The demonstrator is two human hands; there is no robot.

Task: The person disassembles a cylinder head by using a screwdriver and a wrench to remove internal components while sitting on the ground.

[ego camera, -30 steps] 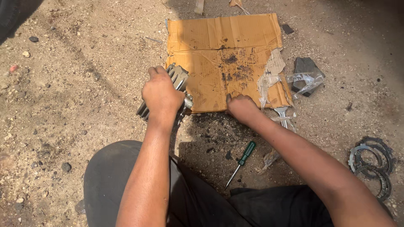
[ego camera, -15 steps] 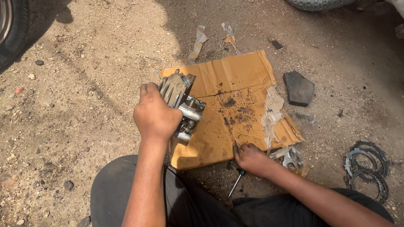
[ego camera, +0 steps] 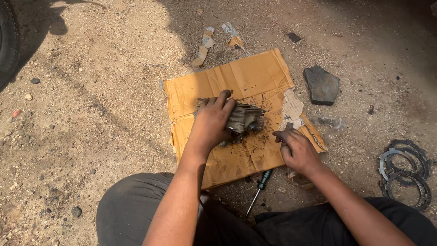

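Note:
My left hand [ego camera: 210,122] grips a greasy finned metal engine part [ego camera: 243,121] and holds it down on a stained sheet of brown cardboard [ego camera: 236,79] that lies on the sandy ground. My right hand [ego camera: 297,150] rests on the right part of the cardboard, fingers loosely bent, holding nothing, just right of the metal part. A screwdriver with a green and black handle [ego camera: 260,186] lies near the front edge of the cardboard, between my knees.
A flat dark stone [ego camera: 322,84] lies right of the cardboard. Several metal clutch rings [ego camera: 405,171] are stacked at the far right. Torn bits of tape and card [ego camera: 205,45] lie behind the sheet. A tyre edge [ego camera: 7,41] shows at the far left.
My left hand has carried the metal part from the cardboard's left edge onto its middle and set it down. My right hand moved up from near the screwdriver onto the cardboard.

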